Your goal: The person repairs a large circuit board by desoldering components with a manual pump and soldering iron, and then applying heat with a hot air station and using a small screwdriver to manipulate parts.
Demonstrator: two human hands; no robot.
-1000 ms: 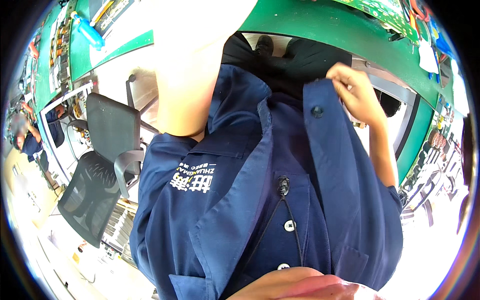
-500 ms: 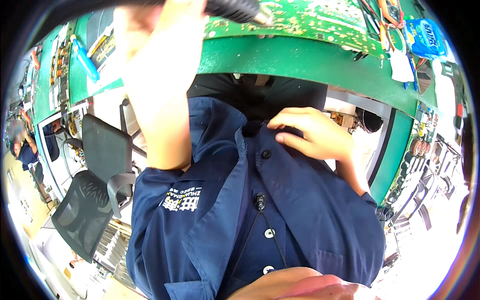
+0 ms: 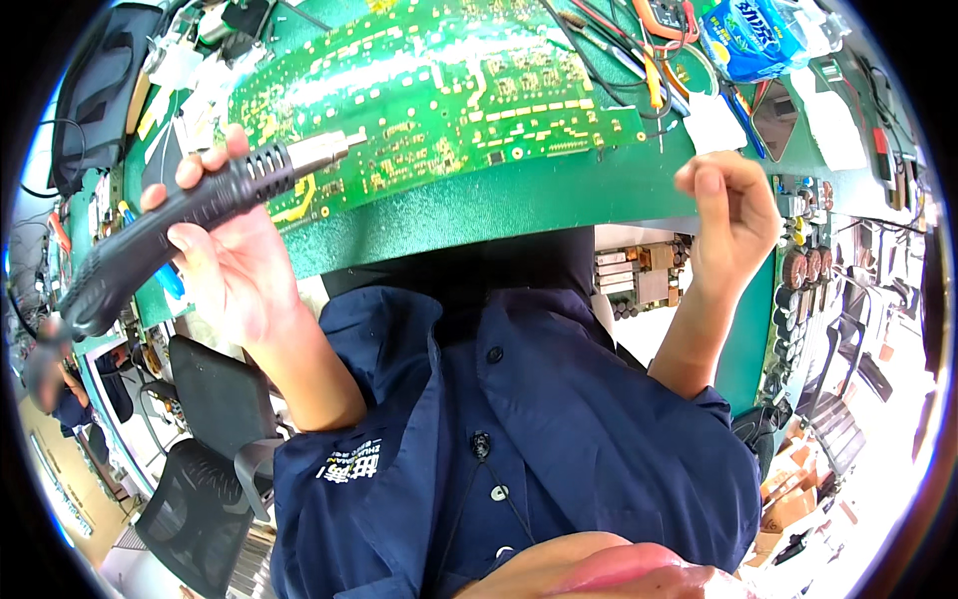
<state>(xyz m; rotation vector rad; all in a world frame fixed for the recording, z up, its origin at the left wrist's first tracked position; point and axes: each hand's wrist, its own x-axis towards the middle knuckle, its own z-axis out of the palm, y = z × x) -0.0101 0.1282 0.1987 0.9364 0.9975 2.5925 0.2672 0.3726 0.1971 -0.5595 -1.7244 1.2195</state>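
My left hand [image 3: 235, 270] is wrapped round the black handle of a hot air gun [image 3: 190, 215], held tilted above the bench. Its metal nozzle points right, over the lower left part of a large green circuit board [image 3: 469, 90]. The board lies on the green bench, with gold pads and rows of small parts on it. My right hand [image 3: 736, 215] is raised beyond the board's right end, off the bench, with its fingers curled in and the thumb by the index finger. Nothing shows in it.
Tweezers and pens [image 3: 649, 80], a white tissue [image 3: 717, 125] and a blue soft pack [image 3: 753, 40] lie at the right. A black case [image 3: 100, 90] stands far left. Below it are an office chair [image 3: 215, 399] and another person [image 3: 70, 399]. Part trays [image 3: 803, 270] line the right.
My left hand has come down and left with the hot air gun, showing more of the board. My right hand has risen from my jacket front to the bench edge, its fingers curling in.
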